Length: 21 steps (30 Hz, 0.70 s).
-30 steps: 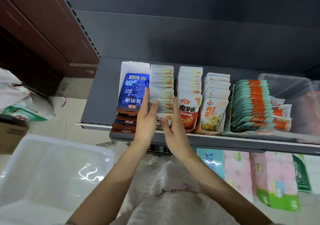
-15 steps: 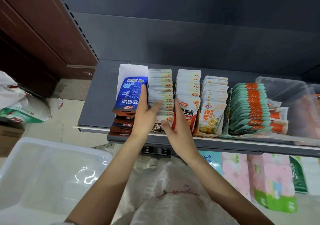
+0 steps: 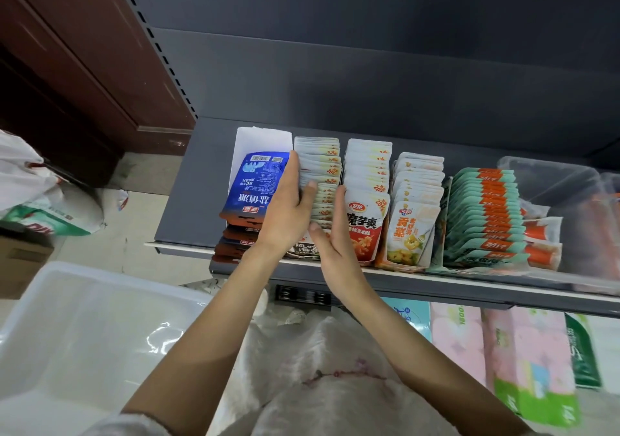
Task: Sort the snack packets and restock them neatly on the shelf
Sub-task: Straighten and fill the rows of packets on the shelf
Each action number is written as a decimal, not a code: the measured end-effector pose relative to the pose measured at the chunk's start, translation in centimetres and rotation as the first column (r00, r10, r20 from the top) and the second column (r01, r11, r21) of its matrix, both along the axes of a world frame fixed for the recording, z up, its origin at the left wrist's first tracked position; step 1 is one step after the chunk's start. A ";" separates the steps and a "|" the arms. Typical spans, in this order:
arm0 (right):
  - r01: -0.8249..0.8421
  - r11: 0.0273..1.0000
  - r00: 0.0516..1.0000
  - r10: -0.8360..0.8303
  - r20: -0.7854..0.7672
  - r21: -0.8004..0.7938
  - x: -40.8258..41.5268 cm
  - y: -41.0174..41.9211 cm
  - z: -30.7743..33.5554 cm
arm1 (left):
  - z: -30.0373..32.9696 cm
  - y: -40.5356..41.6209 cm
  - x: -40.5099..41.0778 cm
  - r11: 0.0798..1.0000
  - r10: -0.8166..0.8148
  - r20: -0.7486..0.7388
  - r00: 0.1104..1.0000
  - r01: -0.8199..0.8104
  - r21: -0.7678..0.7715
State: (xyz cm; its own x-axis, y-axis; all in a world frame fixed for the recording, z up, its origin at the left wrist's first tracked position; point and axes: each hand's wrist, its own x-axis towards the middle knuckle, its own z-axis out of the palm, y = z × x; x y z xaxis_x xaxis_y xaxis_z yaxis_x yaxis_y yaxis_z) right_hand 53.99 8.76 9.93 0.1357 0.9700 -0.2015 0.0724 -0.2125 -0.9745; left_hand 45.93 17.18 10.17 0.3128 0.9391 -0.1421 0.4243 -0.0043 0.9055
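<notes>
Rows of snack packets stand on the grey shelf (image 3: 188, 201). My left hand (image 3: 285, 211) presses flat against the left side of a row of white packets (image 3: 318, 174), thumb over their tops. My right hand (image 3: 335, 234) presses against the same row's right side near the front, fingers straight. The row is squeezed between both palms. Left of it lies a stack of blue packets (image 3: 255, 190) in a white paper tray. Right of it stand a red-fronted row (image 3: 367, 224), a yellow-fronted row (image 3: 411, 231) and a green-and-orange row (image 3: 483, 214).
A clear plastic bin (image 3: 553, 180) sits at the shelf's right end. A large white plastic tub (image 3: 84, 335) is at lower left. Tissue packs (image 3: 530, 362) fill the shelf below. Bags (image 3: 43, 201) lie on the floor at left, beside a brown wooden wall.
Both hands have slid a little further back along the white packet row, the left fingers reaching higher up its side. The camera has tilted slightly.
</notes>
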 end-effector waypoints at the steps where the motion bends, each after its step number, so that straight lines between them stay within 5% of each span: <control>1: 0.000 1.000 1.000 0.000 -0.010 0.004 -0.1 0.0 0.0 | 0.1 0.1 0.0 1.000 -0.011 -0.003 1.000 0.011 -0.002; 7: 0.012 1.000 0.997 -0.011 -0.075 0.009 -0.6 -0.1 -0.1 | 1.7 0.3 -0.1 0.997 -0.066 0.026 0.997 0.067 -0.029; 10: 0.040 0.999 0.994 -0.038 -0.101 0.018 -0.5 0.0 0.1 | 2.2 -0.4 0.7 0.982 -0.015 -0.222 0.975 0.056 0.178; 13: 0.055 0.997 0.994 -0.050 -0.096 0.045 -0.4 -0.1 0.0 | 2.6 -0.8 1.4 0.895 -0.033 -0.445 0.895 0.224 0.385; 17: 0.040 0.997 0.997 -0.036 -0.068 0.062 -0.1 -0.5 -0.7 | 1.6 1.1 1.8 0.872 -0.059 -0.669 0.741 0.365 0.327; 21: 0.044 0.998 0.999 -0.043 -0.020 0.047 -0.1 -0.4 -0.9 | 1.2 2.5 2.6 0.865 -0.049 -0.729 0.682 0.394 0.311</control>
State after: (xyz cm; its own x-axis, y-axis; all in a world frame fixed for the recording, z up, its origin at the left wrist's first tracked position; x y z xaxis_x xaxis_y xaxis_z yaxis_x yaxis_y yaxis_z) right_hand 53.94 8.35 9.08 0.1746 0.9718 -0.1588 0.0454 -0.1690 -0.9846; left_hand 48.48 19.68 11.39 0.4965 0.8677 -0.0229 0.8451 -0.4772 0.2412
